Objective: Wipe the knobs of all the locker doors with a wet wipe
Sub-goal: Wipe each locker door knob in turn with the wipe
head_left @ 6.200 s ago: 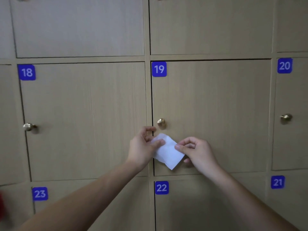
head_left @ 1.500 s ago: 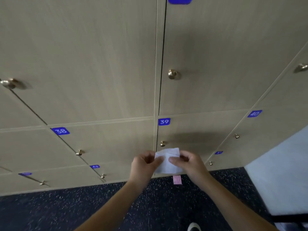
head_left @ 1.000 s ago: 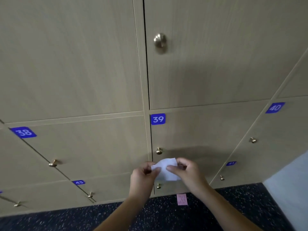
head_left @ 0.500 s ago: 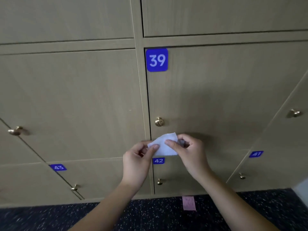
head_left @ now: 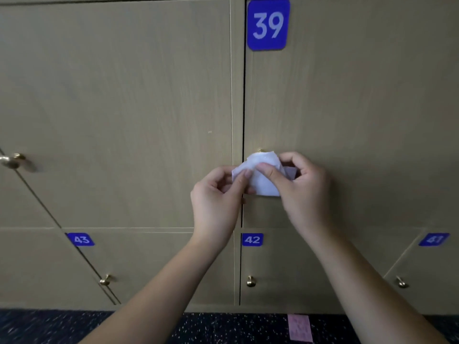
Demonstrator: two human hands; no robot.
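Observation:
A white wet wipe [head_left: 263, 173] is held up against the door of locker 39 [head_left: 347, 108]. My left hand [head_left: 218, 202] pinches its left edge and my right hand [head_left: 301, 187] pinches its right side. The wipe covers the brass knob of door 39 [head_left: 260, 151], of which only a sliver shows above the wipe's top edge. Below, in the bottom row, are the knob of door 42 [head_left: 250, 281], the knob of door 43 [head_left: 105, 280] and the knob of door 41 [head_left: 401, 282].
Another brass knob [head_left: 11, 160] sticks out of the door at the far left. A dark speckled floor [head_left: 223, 328] runs along the bottom, with a pink slip [head_left: 299, 327] lying on it below door 42.
The view dropped from lockers 18–20 to the low rows and came close to door 39. Both hands lifted the wipe from below the knob up onto it.

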